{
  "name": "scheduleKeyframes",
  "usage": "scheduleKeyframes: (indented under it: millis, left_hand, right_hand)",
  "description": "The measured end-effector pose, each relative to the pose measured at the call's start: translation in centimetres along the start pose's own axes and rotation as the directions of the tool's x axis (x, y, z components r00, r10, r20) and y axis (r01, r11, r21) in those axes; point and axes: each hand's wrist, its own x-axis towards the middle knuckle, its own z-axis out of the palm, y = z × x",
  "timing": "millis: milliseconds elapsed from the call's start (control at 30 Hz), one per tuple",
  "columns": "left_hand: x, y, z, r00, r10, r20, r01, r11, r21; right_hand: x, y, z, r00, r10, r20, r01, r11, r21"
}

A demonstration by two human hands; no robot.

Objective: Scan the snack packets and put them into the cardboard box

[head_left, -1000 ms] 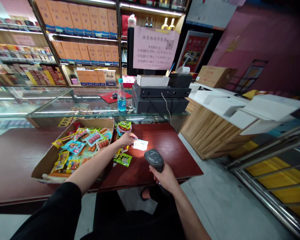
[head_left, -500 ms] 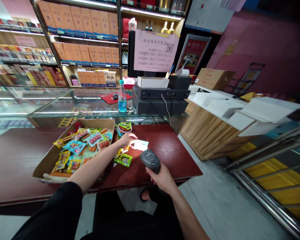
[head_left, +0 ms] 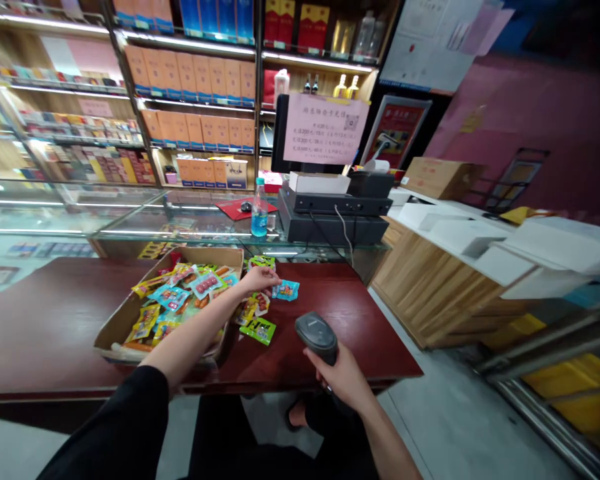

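Note:
My left hand (head_left: 260, 280) pinches the end of a small blue snack packet (head_left: 285, 290) above the dark red table (head_left: 330, 300). A black handheld barcode scanner (head_left: 317, 333) is in my right hand (head_left: 344, 377), fingers wrapped round its handle, its head pointing toward the packet. Beside and below my left hand lie a green snack packet (head_left: 259, 330) and a yellow one (head_left: 247, 309). Left of these stands an open cardboard box (head_left: 115, 320) full of mixed snack packets, many with sausages showing; my left forearm reaches across it.
Behind the table runs a glass counter (head_left: 195, 223) with a blue drink bottle (head_left: 259, 213) and a monitor bearing a pink notice (head_left: 325, 130). Boxed goods fill the back shelves. At the right is a wooden cabinet (head_left: 420, 287) with white boxes on top.
The packet in my left hand now shows its blue printed face; before, it looked white and brightly lit. The camera view has shifted, and everything sits lower and further right.

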Motion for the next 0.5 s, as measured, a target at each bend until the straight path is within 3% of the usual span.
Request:
scheduleKeyframes:
  millis: [67, 200, 233, 300, 367, 400, 500]
  left_hand:
    - [-1.4, 1.0, -3.2, 0.998, 0.053, -0.039, -0.053, 0.998, 0.023]
    - [-6.6, 2.0, -11.9, 0.975, 0.117, -0.187, -0.073, 0.972, 0.225]
    - [-8.1, 2.1, -13.9, 0.962, 0.139, -0.235, -0.056, 0.943, 0.327]
    - [-11.0, 1.9, -17.1, 0.882, 0.243, -0.403, 0.012, 0.845, 0.535]
    - [-13.1, 1.6, -18.6, 0.813, 0.326, -0.482, 0.081, 0.757, 0.648]
    - [-13.7, 1.4, -18.6, 0.803, 0.348, -0.483, 0.091, 0.730, 0.677]
    - [-13.9, 1.0, -16.1, 0.854, 0.371, -0.364, -0.003, 0.703, 0.712]
  right_hand:
    - [0.4, 0.0, -0.4, 1.000, 0.009, 0.001, -0.009, 0.999, -0.033]
    - [1.9, -0.2, -0.7, 0.999, -0.001, 0.034, 0.002, 0.999, -0.036]
    - [2.2, -0.3, -0.6, 0.999, -0.001, 0.047, 0.002, 0.999, -0.036]
    - [2.9, -0.4, -0.2, 0.998, -0.006, 0.069, 0.009, 0.999, -0.042]
    - [3.2, -0.5, 0.3, 0.996, -0.015, 0.091, 0.019, 0.999, -0.046]
    - [3.3, -0.4, 0.6, 0.995, -0.017, 0.099, 0.022, 0.999, -0.047]
    - [3.1, -0.3, 1.1, 0.993, -0.020, 0.117, 0.025, 0.999, -0.045]
